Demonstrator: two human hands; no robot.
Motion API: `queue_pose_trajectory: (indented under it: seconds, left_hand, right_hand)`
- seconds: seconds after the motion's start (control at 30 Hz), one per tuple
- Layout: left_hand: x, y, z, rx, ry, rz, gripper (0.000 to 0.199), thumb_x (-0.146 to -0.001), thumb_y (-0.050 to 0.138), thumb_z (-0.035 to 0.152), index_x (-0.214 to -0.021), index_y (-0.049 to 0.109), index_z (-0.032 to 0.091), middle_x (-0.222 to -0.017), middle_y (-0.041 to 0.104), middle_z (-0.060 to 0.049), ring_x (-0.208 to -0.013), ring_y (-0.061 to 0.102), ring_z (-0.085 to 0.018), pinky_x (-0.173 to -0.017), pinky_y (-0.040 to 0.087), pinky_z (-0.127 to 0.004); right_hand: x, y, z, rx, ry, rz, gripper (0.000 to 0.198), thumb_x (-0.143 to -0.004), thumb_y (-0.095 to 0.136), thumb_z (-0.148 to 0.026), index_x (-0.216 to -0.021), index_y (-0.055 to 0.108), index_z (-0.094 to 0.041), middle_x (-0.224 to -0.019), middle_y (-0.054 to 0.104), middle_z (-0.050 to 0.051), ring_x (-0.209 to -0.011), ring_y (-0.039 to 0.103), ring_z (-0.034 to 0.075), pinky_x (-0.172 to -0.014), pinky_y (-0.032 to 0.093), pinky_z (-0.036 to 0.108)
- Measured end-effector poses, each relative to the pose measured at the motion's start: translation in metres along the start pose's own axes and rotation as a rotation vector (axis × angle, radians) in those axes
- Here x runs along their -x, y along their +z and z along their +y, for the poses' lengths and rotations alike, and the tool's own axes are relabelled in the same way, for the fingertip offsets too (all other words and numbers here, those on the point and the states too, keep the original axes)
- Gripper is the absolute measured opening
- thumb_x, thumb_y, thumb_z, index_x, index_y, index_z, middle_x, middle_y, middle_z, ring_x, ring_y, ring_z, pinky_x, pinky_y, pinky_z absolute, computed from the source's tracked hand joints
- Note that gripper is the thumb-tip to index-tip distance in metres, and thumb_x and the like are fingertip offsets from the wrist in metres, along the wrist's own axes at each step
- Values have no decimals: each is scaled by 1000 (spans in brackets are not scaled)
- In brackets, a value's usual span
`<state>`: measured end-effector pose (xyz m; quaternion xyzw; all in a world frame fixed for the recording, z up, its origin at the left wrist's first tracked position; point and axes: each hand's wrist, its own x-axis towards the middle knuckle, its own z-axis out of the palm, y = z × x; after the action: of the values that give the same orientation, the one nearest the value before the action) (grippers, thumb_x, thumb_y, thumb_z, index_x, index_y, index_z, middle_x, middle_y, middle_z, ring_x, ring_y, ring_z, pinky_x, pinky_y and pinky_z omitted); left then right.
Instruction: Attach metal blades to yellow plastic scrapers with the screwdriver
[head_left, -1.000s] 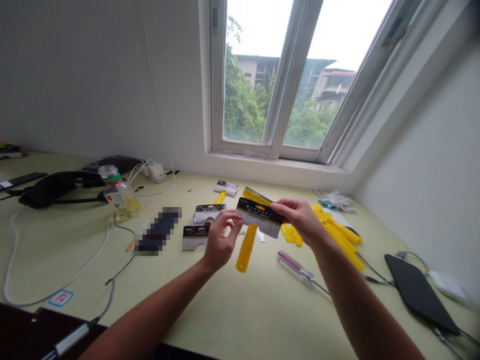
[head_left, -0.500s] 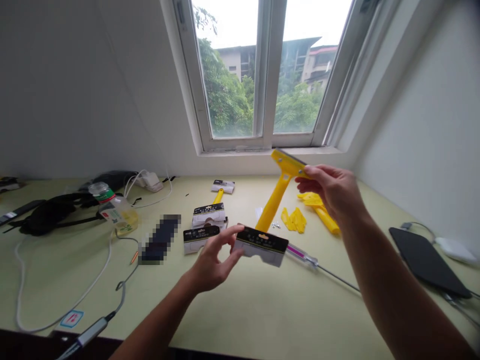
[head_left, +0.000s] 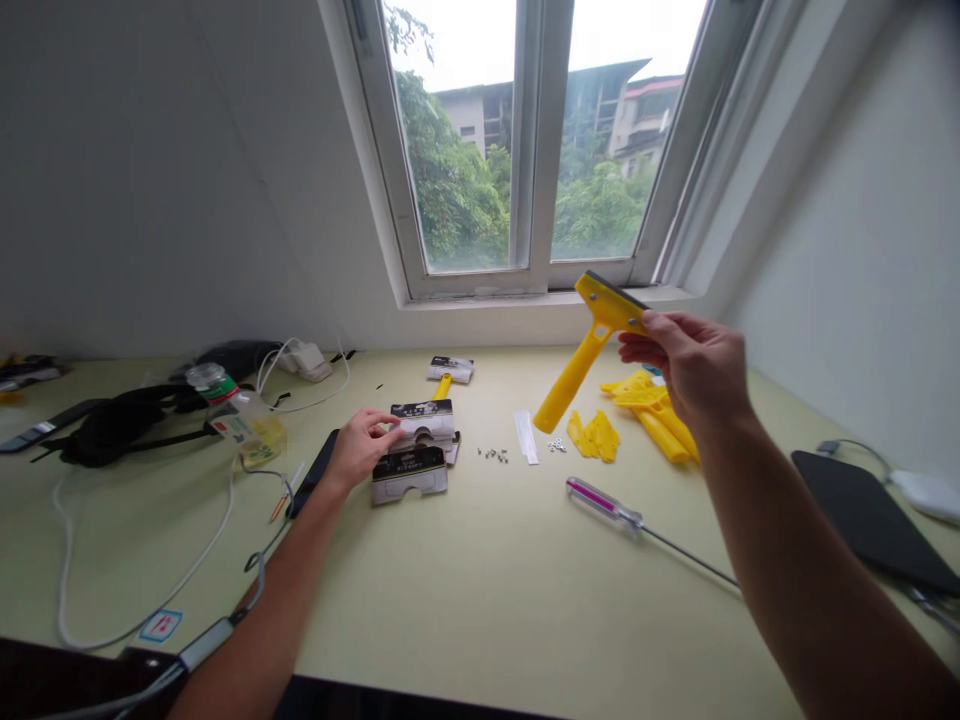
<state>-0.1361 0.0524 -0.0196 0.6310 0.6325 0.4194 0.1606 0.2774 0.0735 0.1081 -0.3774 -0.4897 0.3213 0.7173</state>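
Note:
My right hand (head_left: 697, 365) is raised over the table, pinching a yellow scraper (head_left: 574, 375) by one end of its head. The scraper's handle slants down to the left, with a dark edge along the top of the head and two screws in it. At the stack of packaging cards, my left hand (head_left: 364, 445) has its thumb and fingers closed at the left edge of a black-and-white header card (head_left: 427, 425). Another such card (head_left: 411, 478) lies just in front. Behind them is a yellow handle (head_left: 443, 386) beside a further card (head_left: 451, 368).
A screwdriver (head_left: 611, 505) lies front right. Small screws (head_left: 495, 455), a white strip (head_left: 525, 437), yellow pieces (head_left: 595, 437) and more scraper parts (head_left: 664, 425) are spread behind it. A bottle (head_left: 244, 420) and cables stand left; a black phone (head_left: 870, 510) lies right.
My left hand has moved left and back with the header card, from below the scraper to the stack. My right hand has lifted the scraper slightly up and to the right.

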Motion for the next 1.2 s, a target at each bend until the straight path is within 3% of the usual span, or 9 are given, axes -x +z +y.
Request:
queue_pose_trajectory:
  seconds: [0.2,0.3,0.37,0.53,0.77,0.93,1.1,1.13,1.2]
  left_hand:
    - [13,-16,17,-208,142,55,31,-78,67,47,-95,72,21,-98,62,-4,-64,54,-12,-64,47,-26]
    - [34,-26,36,-327,329,41,31,-85,60,43,-107,69,24,-111,61,-7,-94,60,-20,-87,47,-32]
    - [52,-27,45,-436,418,-76,39,-84,63,42,-121,63,27,-122,60,-7,-115,52,-25,-101,40,-39]
    - [83,-14,48,-569,336,-334,57,-80,67,40,-133,55,25,-131,58,-9,-123,49,-29,-105,35,-46]
    - [96,-14,47,-427,241,-544,48,-77,66,28,-125,61,25,-126,61,-7,-114,57,-25,-102,43,-37]
    - [75,-25,62,-350,323,-435,49,-79,65,27,-127,59,26,-129,60,-6,-117,57,-24,-104,43,-36]
    - [7,-35,74,-241,427,-29,50,-78,69,33,-126,58,24,-126,62,-7,-115,58,-24,-105,42,-39]
    - [-8,-33,74,-230,423,6,50,-77,69,33,-125,59,22,-125,63,-7,-115,58,-24,-104,42,-39]
    - [-33,-28,71,-227,379,-47,49,-75,69,34,-121,62,20,-122,64,-8,-113,59,-25,-102,43,-39]
  right_hand:
    - [0,0,3,16,13,-11,14,-76,74,-29,-79,72,-15,-61,72,3,-48,66,13,-53,59,23]
    - [1,1,4,31,26,-32,15,-76,75,-30,-80,73,-16,-62,72,3,-49,67,13,-54,59,23]
    - [1,2,3,34,21,-43,16,-76,75,-31,-79,73,-16,-62,72,3,-50,67,13,-54,59,22]
    - [3,3,4,38,26,-68,16,-76,75,-30,-81,73,-15,-63,72,3,-51,67,13,-54,60,24]
    - [4,3,4,43,15,-113,18,-76,74,-31,-81,72,-14,-63,71,3,-54,68,14,-56,61,24]
    - [3,3,4,63,38,-123,20,-76,74,-32,-81,72,-13,-63,71,4,-55,69,14,-56,61,24]
    - [5,5,7,62,47,-158,20,-76,75,-32,-81,72,-14,-64,71,4,-54,68,14,-56,61,25]
    - [5,6,7,74,52,-172,20,-76,75,-33,-80,72,-13,-64,71,4,-54,68,14,-56,61,25]
    - [8,7,6,100,66,-209,22,-77,74,-35,-81,71,-13,-63,71,4,-54,68,14,-56,60,25]
